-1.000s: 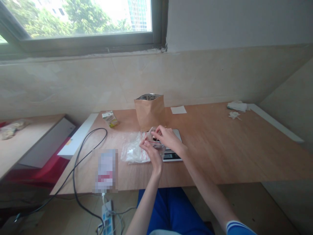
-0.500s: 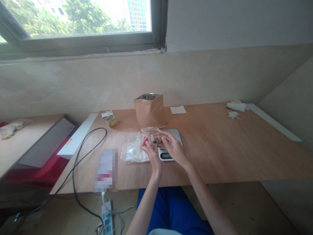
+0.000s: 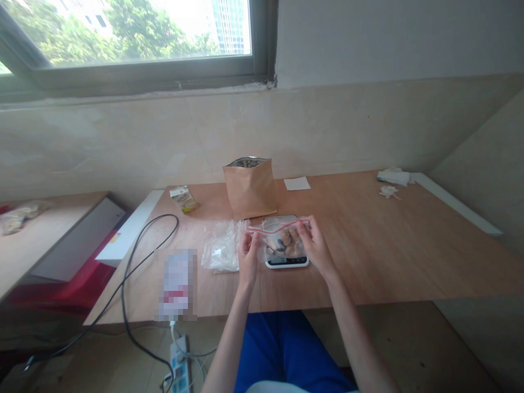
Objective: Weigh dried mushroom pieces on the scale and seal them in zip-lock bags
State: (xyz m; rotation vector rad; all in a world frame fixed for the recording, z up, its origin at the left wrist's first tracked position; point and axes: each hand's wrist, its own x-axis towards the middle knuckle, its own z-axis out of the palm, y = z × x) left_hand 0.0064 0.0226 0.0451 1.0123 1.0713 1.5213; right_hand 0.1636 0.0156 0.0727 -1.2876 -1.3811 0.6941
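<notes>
Clear plastic zip bag (image 3: 276, 224) of brown lumps (image 3: 289, 240), held over the digital kitchen scale (image 3: 286, 262), pinched narrowly at its red-lined top edge by left fingers (image 3: 248, 243) and right fingers (image 3: 305, 225); judged risk: lumps spilling from one slipped pinch.

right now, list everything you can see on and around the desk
zip bag: 1, clear with red seal, brown pieces inside, over the scale
kitchen scale: 1, white and silver, on the desk
kraft pouch: 1, brown, silver inside, upright behind the scale
plastic bag: 1, clear, crumpled, left of the scale
small packet: 1, cream and yellow, back left of the desk
paper slip: 1, white, back of the desk
tissue: 2 pieces, white, back right of the desk
cable: 1, black, across the desk's left end
power strip: 1, white, below the desk
left hand: 1, at the zip bag's left end
right hand: 1, at its right end
</notes>
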